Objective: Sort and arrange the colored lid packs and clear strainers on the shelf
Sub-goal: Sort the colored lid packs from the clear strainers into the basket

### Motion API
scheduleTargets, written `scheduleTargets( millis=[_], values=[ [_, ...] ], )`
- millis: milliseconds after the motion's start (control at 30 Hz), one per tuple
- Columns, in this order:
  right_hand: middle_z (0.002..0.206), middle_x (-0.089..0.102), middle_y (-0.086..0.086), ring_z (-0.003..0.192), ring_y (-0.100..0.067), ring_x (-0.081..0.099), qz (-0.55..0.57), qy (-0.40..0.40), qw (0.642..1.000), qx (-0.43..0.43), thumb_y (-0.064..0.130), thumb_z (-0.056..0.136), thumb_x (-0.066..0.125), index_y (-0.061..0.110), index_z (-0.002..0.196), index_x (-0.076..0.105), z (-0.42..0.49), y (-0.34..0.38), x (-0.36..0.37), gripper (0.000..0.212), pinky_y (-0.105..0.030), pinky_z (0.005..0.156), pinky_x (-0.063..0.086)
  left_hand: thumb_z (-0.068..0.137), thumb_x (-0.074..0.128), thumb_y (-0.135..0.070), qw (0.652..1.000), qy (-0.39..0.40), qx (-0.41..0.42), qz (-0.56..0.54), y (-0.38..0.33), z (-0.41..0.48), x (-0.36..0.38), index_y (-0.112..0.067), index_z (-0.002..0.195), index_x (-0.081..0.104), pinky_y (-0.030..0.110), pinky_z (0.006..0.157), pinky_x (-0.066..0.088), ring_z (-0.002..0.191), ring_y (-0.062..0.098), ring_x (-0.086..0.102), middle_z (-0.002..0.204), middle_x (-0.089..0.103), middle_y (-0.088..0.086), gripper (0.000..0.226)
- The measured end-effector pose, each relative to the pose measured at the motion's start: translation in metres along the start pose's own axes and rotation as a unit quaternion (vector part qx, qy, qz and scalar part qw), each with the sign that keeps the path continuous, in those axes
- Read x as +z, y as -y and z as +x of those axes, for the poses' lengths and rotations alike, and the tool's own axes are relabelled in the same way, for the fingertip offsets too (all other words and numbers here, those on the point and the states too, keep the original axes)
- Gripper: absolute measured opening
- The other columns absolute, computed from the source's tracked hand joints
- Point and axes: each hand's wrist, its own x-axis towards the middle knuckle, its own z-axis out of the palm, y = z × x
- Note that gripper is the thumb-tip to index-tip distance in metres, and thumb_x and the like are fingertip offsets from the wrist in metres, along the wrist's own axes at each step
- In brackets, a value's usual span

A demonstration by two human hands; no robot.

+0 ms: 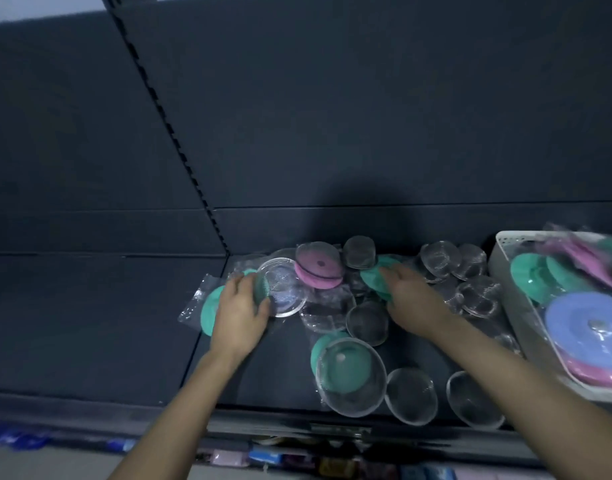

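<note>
Gripping clear strainer mouth-up, left hand; right hand clutches green lid pack.

Left hand grips clear strainer; right hand seemingly grips green lid pack.

white basket cropped right, its lid packs blurred
</note>
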Motion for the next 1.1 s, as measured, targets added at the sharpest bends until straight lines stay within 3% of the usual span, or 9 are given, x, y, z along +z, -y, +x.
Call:
scheduleTargets(
  millis=[133,267,367,567,733,800,900,1000,1100],
  values=[
    [0.151,0.023,-0.018,0.139,-0.036,0.022,-0.063,0.072,0.995,0.011,0.006,0.08,0.058,0.012,0.147,0.022,0.012,-0.008,0.006,0.077,-0.039,0.113,0.027,0.08,0.058,0.002,0.998,-0.008,-0.056,0.02,0.035,0.011,-0.006,0.002,0.128,0.049,0.041,0.103,0.034,0.121,0.042,0.041,0.13,0.045,0.025,0.048],
    [0.155,0.015,-0.015,0.142,-0.036,0.017,-0.078,0.102,0.992,0.016,0.022,0.081,0.065,0.02,0.151,0.01,0.021,-0.014,0.008,0.089,-0.04,0.115,0.024,0.081,0.065,-0.019,0.986,0.041,-0.162,-0.003,0.06,0.016,-0.01,-0.017,0.134,0.042,0.043,0.102,0.035,0.123,0.036,0.04,0.13,0.046,0.017,0.058],
    [0.156,0.013,-0.016,0.133,-0.041,0.034,-0.093,0.116,0.989,0.022,0.027,0.084,0.061,0.021,0.151,0.007,0.024,-0.011,0.003,0.087,-0.042,0.108,0.035,0.079,0.067,-0.035,0.975,0.069,-0.206,-0.048,0.069,0.016,-0.005,-0.032,0.137,0.032,0.048,0.104,0.036,0.124,0.035,0.038,0.132,0.045,0.015,0.067],
    [0.147,0.028,-0.019,0.108,-0.04,0.058,-0.135,0.104,0.985,0.021,0.02,0.083,0.054,0.012,0.148,0.013,0.028,-0.001,-0.003,0.077,-0.041,0.085,0.051,0.07,0.074,-0.054,0.97,0.075,-0.232,0.004,0.073,0.027,-0.003,-0.027,0.144,0.024,0.042,0.105,0.031,0.128,0.035,0.032,0.14,0.038,0.012,0.093],
    [0.134,0.041,-0.018,0.1,-0.041,0.06,-0.139,0.062,0.988,0.029,0.003,0.08,0.049,0.011,0.144,0.022,0.034,0.002,-0.004,0.07,-0.045,0.08,0.053,0.051,0.073,-0.075,0.949,0.134,-0.283,0.043,0.079,0.03,-0.009,-0.015,0.124,0.045,0.041,0.097,0.043,0.122,0.034,0.043,0.13,0.049,0.011,0.098],
    [0.133,0.045,-0.017,0.097,-0.041,0.061,-0.135,0.053,0.989,0.027,0.002,0.079,0.049,0.014,0.143,0.025,0.033,-0.003,-0.003,0.07,-0.044,0.078,0.054,0.039,0.075,-0.078,0.952,0.126,-0.279,-0.023,0.084,0.032,-0.011,-0.021,0.102,0.058,0.038,0.089,0.05,0.104,0.025,0.059,0.107,0.065,0.001,0.087],
    [0.126,0.055,-0.014,0.097,-0.038,0.063,-0.143,0.016,0.989,0.026,0.001,0.08,0.048,0.014,0.139,0.034,0.032,-0.004,-0.007,0.062,-0.041,0.075,0.054,0.051,0.088,-0.05,0.943,0.085,-0.281,-0.16,0.08,0.034,-0.017,-0.018,0.084,0.069,0.036,0.076,0.056,0.078,0.018,0.069,0.081,0.073,-0.001,0.05],
    [0.11,0.063,-0.013,0.089,-0.036,0.065,-0.141,-0.039,0.989,0.035,0.001,0.084,0.048,0.011,0.127,0.049,0.031,-0.002,-0.018,0.044,-0.039,0.065,0.051,0.059,0.09,-0.027,0.894,0.046,-0.305,-0.325,0.076,0.039,-0.021,0.001,0.094,0.069,0.032,0.07,0.056,0.075,0.023,0.069,0.083,0.074,0.009,0.049],
    [0.096,0.066,-0.012,0.078,-0.036,0.065,-0.146,-0.074,0.986,0.034,0.001,0.084,0.052,0.008,0.112,0.058,0.029,0.0,-0.029,0.03,-0.037,0.056,0.049,0.065,0.084,-0.023,0.846,0.038,-0.309,-0.432,0.071,0.042,-0.015,0.004,0.102,0.066,0.033,0.058,0.056,0.079,0.03,0.068,0.091,0.073,0.018,0.049]
  ],
)
